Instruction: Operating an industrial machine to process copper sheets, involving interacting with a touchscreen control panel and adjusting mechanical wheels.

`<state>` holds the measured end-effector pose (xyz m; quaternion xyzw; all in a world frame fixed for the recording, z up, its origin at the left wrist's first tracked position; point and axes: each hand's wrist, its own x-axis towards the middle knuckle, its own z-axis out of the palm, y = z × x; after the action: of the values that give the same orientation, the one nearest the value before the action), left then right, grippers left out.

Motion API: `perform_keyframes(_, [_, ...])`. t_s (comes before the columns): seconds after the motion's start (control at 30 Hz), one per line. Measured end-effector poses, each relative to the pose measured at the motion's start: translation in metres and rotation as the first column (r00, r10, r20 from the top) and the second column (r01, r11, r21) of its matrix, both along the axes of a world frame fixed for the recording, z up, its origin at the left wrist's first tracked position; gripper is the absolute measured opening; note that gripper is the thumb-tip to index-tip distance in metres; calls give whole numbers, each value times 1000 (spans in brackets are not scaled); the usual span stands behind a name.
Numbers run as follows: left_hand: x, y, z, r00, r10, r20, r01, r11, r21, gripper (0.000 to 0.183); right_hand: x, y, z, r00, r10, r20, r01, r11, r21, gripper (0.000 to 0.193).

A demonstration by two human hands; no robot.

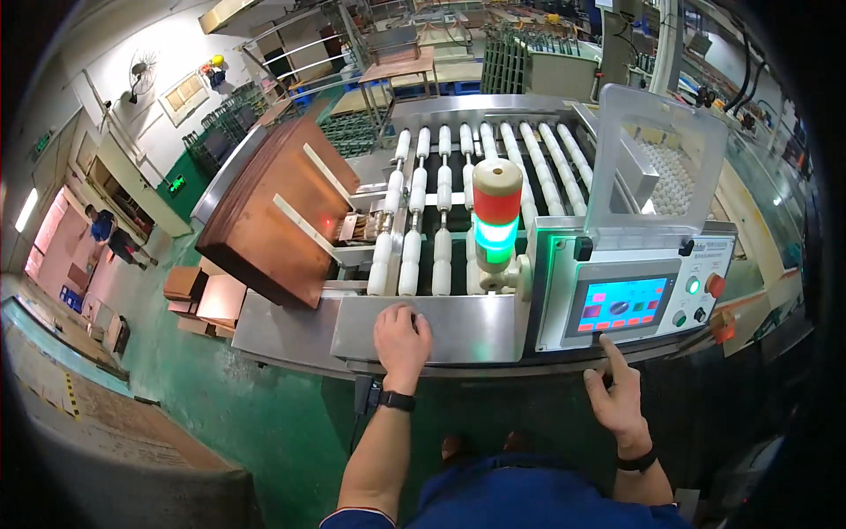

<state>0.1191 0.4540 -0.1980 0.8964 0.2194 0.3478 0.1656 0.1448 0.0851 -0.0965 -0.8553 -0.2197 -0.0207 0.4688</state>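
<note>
My left hand [402, 342] rests on the bare metal front panel [471, 326] of a roller conveyor, its fingers bent, the thumb apart and nothing seen in it. At the right, my right hand [617, 392] points its index finger at the lower edge of a lit touchscreen [619, 305], with the thumb out and nothing held. I cannot tell whether the fingertip touches. The screen sits in a light control panel [557, 300] with a red knob [715, 285] and several buttons beside it. A signal lamp [497, 204] glows green between my hands.
White rollers [441, 251] run away behind the front panel. Copper-coloured sheets [264, 212] lean at the left against pale bars; more lie in stacks [222, 298] below. A clear raised cover [656, 159] stands above the controls. Another person [106, 231] is far left.
</note>
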Motion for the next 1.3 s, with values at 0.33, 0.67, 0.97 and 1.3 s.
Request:
perform_keyframes(0.33, [-1, -2, 2, 1000, -6, -17, 6, 1000, 17, 15, -1, -3, -6, 999, -31, 23, 31, 1000, -2, 56])
perform_keyframes(0.67, [-2, 1, -1, 1000, -9, -30, 10, 1000, 27, 15, -1, -3, -7, 999, -43, -10, 43, 999, 16, 58])
perform_keyframes(0.97, [-1, 0, 0, 999, -10, -38, 10, 1000, 13, 16, -2, -2, 3, 998, -52, -24, 53, 999, 12, 57])
perform_keyframes(1.3, [-3, 3, -3, 999, -4, -32, 4, 1000, -1, 15, -1, 4, -1, 999, -30, 9, 30, 998, 64, 55])
